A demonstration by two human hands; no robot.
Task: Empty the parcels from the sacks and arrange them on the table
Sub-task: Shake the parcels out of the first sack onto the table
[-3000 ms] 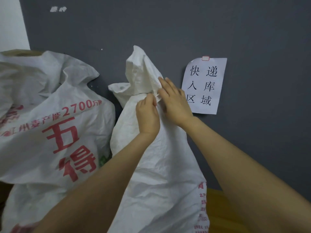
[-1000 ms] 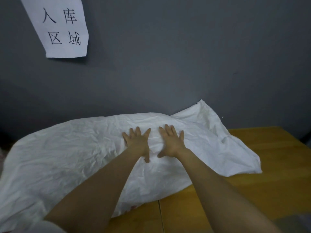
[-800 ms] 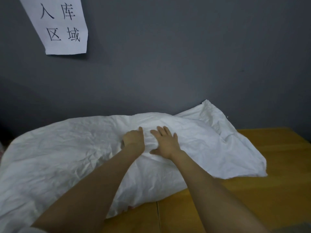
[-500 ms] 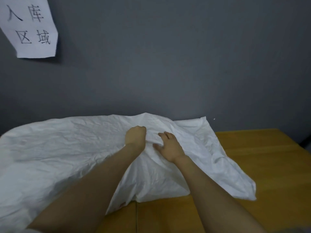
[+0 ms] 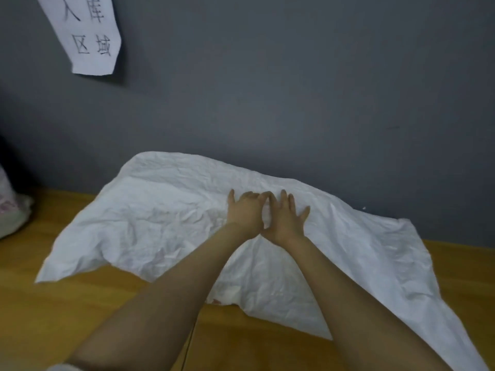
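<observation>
A crumpled white sack [image 5: 166, 215] lies on its side on the wooden table [image 5: 67, 311], its back against the grey wall. No parcels show; whatever it contains is hidden. Both my hands rest side by side on top of its highest part. My left hand [image 5: 245, 212] has its thumb out and its fingers curled into the fabric. My right hand [image 5: 288, 219] lies flat on the sack with fingers spread, touching the left hand at the wrist.
Another white sack [image 5: 9, 210] with red print peeks in at the far left edge of the table. A paper sign [image 5: 89, 36] with black characters hangs on the grey wall [image 5: 294, 89]. Bare tabletop shows in front and at the right.
The sack went from upright to lying on the table. In the last half second its left end came into view, my right hand spread flat, and my left thumb opened out.
</observation>
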